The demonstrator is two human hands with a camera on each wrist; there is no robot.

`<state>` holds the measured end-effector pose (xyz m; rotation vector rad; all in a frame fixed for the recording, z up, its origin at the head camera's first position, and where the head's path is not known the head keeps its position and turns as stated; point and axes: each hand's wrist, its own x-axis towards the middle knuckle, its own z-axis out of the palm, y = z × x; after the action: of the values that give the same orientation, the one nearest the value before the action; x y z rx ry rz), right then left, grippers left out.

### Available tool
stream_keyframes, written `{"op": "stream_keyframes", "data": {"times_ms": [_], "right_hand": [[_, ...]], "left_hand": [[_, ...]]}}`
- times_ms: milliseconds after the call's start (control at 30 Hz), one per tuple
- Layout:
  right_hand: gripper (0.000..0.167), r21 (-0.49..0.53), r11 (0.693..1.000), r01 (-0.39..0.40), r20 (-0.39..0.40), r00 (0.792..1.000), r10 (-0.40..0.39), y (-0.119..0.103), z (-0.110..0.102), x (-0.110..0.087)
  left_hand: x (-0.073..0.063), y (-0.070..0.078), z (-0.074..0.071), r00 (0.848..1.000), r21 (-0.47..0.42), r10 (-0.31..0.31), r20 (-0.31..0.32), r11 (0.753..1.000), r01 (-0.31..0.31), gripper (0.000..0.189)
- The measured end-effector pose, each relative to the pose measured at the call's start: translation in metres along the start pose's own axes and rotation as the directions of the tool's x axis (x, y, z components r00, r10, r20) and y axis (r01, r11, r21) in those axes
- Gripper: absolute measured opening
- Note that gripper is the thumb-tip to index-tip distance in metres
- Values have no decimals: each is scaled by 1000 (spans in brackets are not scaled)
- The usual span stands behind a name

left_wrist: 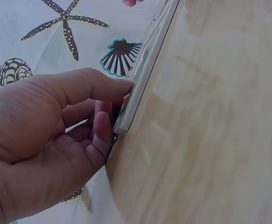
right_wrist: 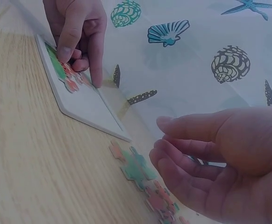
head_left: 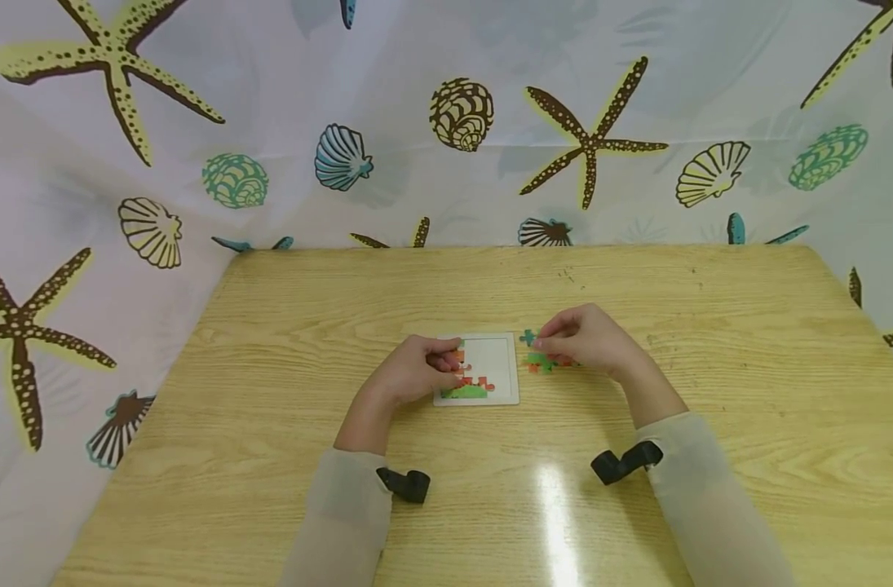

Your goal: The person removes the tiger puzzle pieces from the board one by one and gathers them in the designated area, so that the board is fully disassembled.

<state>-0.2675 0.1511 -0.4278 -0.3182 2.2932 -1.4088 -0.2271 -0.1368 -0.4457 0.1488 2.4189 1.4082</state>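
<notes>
A shallow white puzzle tray (head_left: 503, 367) lies on the table, with joined jigsaw pieces (head_left: 464, 392) in green and red along its left and near sides. My left hand (head_left: 420, 368) rests over the tray's left side. Its thumb presses near the pieces, the index finger stretches toward the far edge, and the other fingers bend between them. My right hand (head_left: 589, 338) hovers over loose jigsaw pieces (right_wrist: 138, 169) right of the tray. A gap shows between its thumb and fingertips, with no piece visible there. A teal jigsaw piece (head_left: 528, 337) lies by its fingertips.
The wood-grain table (head_left: 270, 391) spreads out around the tray. Behind it and at the sides hangs a white cloth (head_left: 417, 49) printed with starfish and shells. A black strap-on device (head_left: 625, 462) sits at the right wrist, another black device (head_left: 405, 484) at the left.
</notes>
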Motion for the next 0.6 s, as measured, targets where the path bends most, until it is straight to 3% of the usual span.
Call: {"op": "stream_keyframes", "data": {"times_ms": [600], "right_hand": [[27, 21, 998, 62, 43, 997, -63, -1, 10, 1]], "left_hand": [[-1, -1, -3, 1000, -25, -8, 18, 1000, 9, 59]]}}
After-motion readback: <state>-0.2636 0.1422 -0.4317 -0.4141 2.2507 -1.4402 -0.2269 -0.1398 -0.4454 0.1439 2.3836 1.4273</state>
